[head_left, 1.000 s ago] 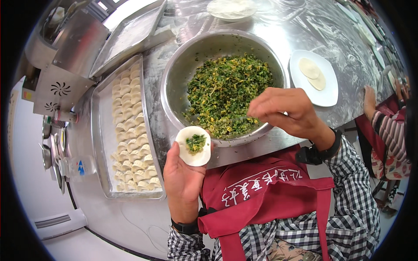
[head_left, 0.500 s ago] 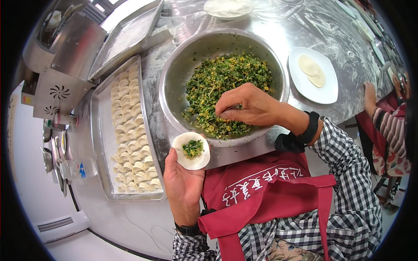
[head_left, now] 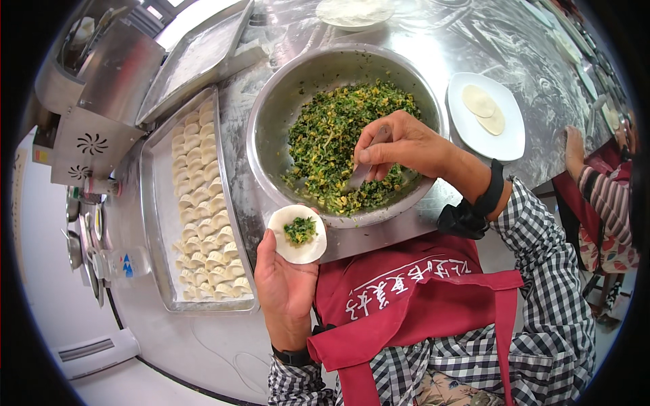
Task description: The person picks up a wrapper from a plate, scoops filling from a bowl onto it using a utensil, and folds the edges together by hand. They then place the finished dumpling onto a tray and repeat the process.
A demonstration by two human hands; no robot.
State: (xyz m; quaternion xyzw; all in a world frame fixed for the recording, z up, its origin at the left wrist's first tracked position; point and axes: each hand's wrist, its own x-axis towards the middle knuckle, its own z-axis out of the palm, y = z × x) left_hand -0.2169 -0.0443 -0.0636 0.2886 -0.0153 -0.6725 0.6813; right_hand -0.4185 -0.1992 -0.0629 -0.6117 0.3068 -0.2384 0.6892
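Note:
On the fingers of my left hand (head_left: 288, 287) rests a round dumpling wrapper (head_left: 277, 225), its edge held under the thumb. A small mound of green and yellow filling (head_left: 300, 231) sits at the wrapper's middle. My right hand (head_left: 406, 145) is closed around the handle of a small metal spoon (head_left: 357, 176). The spoon's lower end reaches into the chopped filling (head_left: 332, 125) in a big steel bowl (head_left: 269, 128). The held wrapper is just outside the bowl's near left rim.
Left of the bowl, a tray (head_left: 160, 230) carries rows of folded dumplings (head_left: 203, 203); a floury tray (head_left: 196, 57) lies beyond. At right a white plate (head_left: 491, 147) holds two wrappers (head_left: 489, 111). A flour dish (head_left: 355, 12) stands behind. Another person's hand (head_left: 575, 150) rests at the far right.
My right hand has lifted and shifted slightly right over the filling, turning so that the spoon now shows. My left hand and the filled wrapper have stayed in place.

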